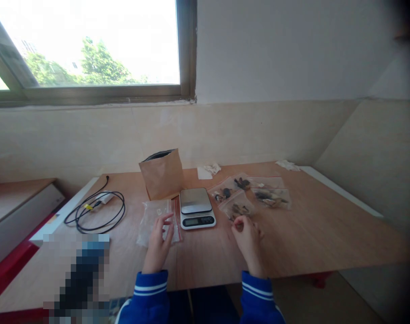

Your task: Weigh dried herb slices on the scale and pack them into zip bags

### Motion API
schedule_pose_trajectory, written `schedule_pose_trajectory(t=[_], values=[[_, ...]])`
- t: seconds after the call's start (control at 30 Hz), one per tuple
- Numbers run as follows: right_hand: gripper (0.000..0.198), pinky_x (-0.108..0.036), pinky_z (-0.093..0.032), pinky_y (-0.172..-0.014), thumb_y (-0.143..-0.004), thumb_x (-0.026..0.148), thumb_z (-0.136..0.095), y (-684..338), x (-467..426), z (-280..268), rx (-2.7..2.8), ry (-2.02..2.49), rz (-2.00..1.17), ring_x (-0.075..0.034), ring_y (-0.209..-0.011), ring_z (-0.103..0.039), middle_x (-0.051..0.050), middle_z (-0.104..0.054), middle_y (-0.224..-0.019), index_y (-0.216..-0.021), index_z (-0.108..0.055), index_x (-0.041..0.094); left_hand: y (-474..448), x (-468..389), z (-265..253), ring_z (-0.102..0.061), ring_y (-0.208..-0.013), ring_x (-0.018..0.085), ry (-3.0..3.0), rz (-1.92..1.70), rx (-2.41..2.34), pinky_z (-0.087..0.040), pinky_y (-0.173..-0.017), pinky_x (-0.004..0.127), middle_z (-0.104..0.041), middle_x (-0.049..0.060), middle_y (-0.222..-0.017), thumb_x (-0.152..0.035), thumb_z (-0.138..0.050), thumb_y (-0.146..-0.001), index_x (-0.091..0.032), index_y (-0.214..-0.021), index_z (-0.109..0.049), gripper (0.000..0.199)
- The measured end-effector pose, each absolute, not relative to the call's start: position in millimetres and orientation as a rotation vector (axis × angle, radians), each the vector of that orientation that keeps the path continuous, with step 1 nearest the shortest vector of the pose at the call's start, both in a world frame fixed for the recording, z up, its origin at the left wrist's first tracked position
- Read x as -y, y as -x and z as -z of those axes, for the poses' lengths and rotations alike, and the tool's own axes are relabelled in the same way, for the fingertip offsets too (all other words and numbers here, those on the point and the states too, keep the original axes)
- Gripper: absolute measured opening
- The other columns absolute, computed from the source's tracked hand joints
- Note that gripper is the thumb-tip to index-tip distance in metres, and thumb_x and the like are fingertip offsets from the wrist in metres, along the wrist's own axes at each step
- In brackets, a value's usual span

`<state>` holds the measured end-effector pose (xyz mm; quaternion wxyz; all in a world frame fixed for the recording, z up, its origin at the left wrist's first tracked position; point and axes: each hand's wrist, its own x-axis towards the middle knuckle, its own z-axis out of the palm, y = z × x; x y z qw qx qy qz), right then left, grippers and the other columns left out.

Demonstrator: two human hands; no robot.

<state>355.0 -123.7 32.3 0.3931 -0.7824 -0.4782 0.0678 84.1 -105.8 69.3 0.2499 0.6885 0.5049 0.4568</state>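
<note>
My left hand (158,243) is over the flat, clear plastic bags (144,225), its thumb and fingers apart and nothing seen in them. My right hand (247,238) is closed in a pinch at the near edge of a zip bag (237,204) with brownish dried pieces inside. What lies between its fingertips, if anything, I cannot make out. Between the hands stands a white kitchen scale (195,204) with a bare metal plate and a small display. Behind the plastic bags, a brown paper bag (161,175) stands upright with its top open.
More zip bags with dark dried pieces (271,197) lie right of the scale. A black cable (124,211) is coiled at left beside a white block (104,197). Crumpled tissue (212,168) lies at the back. The wooden table (309,234) meets the wall under a window.
</note>
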Motion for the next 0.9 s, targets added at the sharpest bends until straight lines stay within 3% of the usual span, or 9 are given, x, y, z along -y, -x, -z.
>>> schedule_pose_trajectory(t=[0.1,0.33,0.4,0.5,0.63,0.7,0.8,0.9], values=[[0.008,-0.038,-0.040,-0.079,-0.074,0.024,-0.057,-360,137,-66,1.102,1.618,-0.247,-0.022,-0.079,-0.056,-0.004,-0.060,-0.077,-0.073,-0.049,0.021,-93,112,-78,-0.058,-0.091,0.018,-1.847,-1.243,-1.274,-0.047,-0.075,0.032,-0.055,0.009,-0.119,-0.033,-0.050,-0.087,-0.024,-0.122,-0.050,0.036],[0.022,-0.027,-0.045,-0.074,-0.078,0.032,-0.064,-327,160,-125,0.952,1.035,-0.659,-0.014,-0.078,-0.057,0.000,-0.057,-0.084,-0.077,-0.044,0.022,-128,130,-100,-0.053,-0.106,0.021,-1.836,-1.034,-0.986,-0.042,-0.090,0.034,-0.050,0.008,-0.130,-0.034,-0.063,-0.080,-0.028,-0.131,-0.045,0.055],[0.023,-0.025,-0.045,-0.071,-0.080,0.030,-0.063,-315,159,-127,0.959,0.921,-0.788,-0.012,-0.075,-0.057,0.001,-0.057,-0.082,-0.076,-0.042,0.022,-135,133,-99,-0.055,-0.098,0.020,-1.792,-0.980,-0.965,-0.043,-0.086,0.032,-0.057,0.008,-0.119,-0.036,-0.066,-0.077,-0.024,-0.125,-0.050,0.052],[0.020,-0.028,-0.047,-0.075,-0.082,0.031,-0.061,-306,152,-122,0.932,0.866,-0.875,-0.013,-0.080,-0.058,0.000,-0.058,-0.087,-0.082,-0.043,0.023,-140,134,-95,-0.054,-0.076,0.015,-1.723,-0.936,-0.962,-0.043,-0.071,0.027,-0.062,0.004,-0.088,-0.037,-0.063,-0.079,-0.017,-0.101,-0.059,0.030],[0.028,-0.033,-0.043,-0.087,-0.081,0.037,-0.061,-300,144,-113,0.884,1.099,-0.560,-0.018,-0.099,-0.053,-0.006,-0.055,-0.105,-0.100,-0.047,0.022,-139,134,-95,-0.047,-0.062,0.010,-1.518,-1.106,-0.952,-0.038,-0.060,0.022,-0.052,-0.003,-0.069,-0.037,-0.059,-0.083,-0.018,-0.081,-0.050,0.022],[0.027,-0.031,-0.043,-0.084,-0.083,0.040,-0.058,-296,144,-113,0.943,1.189,-0.496,-0.017,-0.092,-0.053,-0.005,-0.055,-0.099,-0.100,-0.048,0.022,-140,134,-97,-0.046,-0.062,0.009,-1.443,-1.198,-0.974,-0.038,-0.060,0.021,-0.049,-0.004,-0.067,-0.037,-0.059,-0.083,-0.018,-0.078,-0.047,0.023],[0.023,-0.026,-0.044,-0.067,-0.090,0.045,-0.046,-287,149,-117,1.216,1.159,-0.784,-0.014,-0.071,-0.053,0.001,-0.053,-0.076,-0.090,-0.048,0.021,-143,134,-99,-0.046,-0.064,0.010,-1.385,-1.289,-1.013,-0.038,-0.062,0.021,-0.049,-0.003,-0.069,-0.037,-0.060,-0.082,-0.019,-0.078,-0.048,0.023],[0.028,-0.024,-0.041,-0.057,-0.091,0.047,-0.043,-274,153,-122,1.491,1.133,-1.016,-0.013,-0.062,-0.053,0.002,-0.053,-0.068,-0.084,-0.049,0.021,-146,135,-101,-0.046,-0.064,0.010,-1.295,-1.364,-1.065,-0.040,-0.062,0.021,-0.048,-0.004,-0.068,-0.041,-0.058,-0.082,-0.019,-0.077,-0.049,0.024]])
